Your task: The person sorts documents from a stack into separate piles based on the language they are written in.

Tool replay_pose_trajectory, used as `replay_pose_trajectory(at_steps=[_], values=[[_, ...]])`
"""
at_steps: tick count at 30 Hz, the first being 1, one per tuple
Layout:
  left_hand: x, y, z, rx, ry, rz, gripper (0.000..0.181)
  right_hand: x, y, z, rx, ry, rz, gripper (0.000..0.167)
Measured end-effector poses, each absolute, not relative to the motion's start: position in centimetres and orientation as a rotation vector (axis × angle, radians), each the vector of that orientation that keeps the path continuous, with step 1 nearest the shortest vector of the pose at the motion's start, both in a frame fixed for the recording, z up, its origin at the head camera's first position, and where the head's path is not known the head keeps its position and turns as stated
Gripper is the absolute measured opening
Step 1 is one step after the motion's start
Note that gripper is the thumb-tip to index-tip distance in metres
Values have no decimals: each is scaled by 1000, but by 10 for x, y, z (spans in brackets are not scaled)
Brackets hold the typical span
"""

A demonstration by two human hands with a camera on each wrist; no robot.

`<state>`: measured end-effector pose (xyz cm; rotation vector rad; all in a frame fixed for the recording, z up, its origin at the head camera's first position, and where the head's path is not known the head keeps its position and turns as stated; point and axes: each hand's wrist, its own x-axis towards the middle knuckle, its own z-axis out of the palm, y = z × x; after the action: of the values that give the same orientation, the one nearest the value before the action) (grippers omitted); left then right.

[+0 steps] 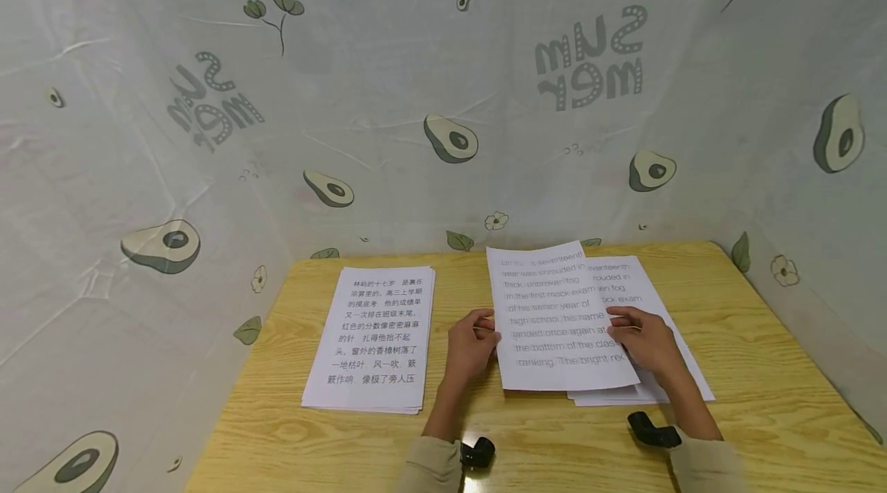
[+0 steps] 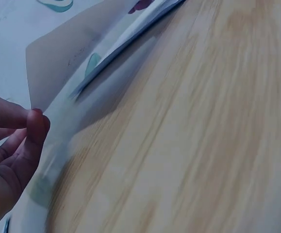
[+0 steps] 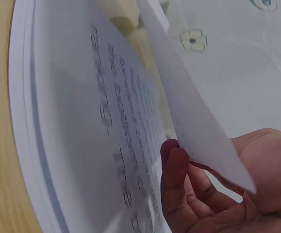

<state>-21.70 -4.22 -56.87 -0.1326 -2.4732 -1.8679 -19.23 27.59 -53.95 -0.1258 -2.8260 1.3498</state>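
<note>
A sheet of paper (image 1: 554,323) printed with English text is raised off the wooden table, tilted and slightly curved. My left hand (image 1: 473,343) pinches its left edge between thumb and fingertips; the left wrist view shows this hand (image 2: 14,141) at the sheet's corner. On the opposite edge, my right hand (image 1: 644,335) pinches the same sheet, seen almost edge-on in the right wrist view (image 3: 193,116). Beneath and to the right lies a stack of English-printed sheets (image 1: 675,331), partly covered by the raised one. Its pages (image 3: 72,121) are apart from the lifted sheet.
To the left, a stack of sheets with Chinese text (image 1: 374,339) lies on the wooden table (image 1: 277,447). A pale curtain with avocado prints (image 1: 388,92) hangs behind and along both sides. Black wrist mounts (image 1: 478,453) sit at both sleeves.
</note>
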Motion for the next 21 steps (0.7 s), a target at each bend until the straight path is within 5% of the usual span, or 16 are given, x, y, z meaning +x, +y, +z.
replay_pose_trajectory(at_steps=[21], values=[[-215,32,-575,-107,-2374,-2047,41,-187,346,-540,-156,-2884,1178,49]])
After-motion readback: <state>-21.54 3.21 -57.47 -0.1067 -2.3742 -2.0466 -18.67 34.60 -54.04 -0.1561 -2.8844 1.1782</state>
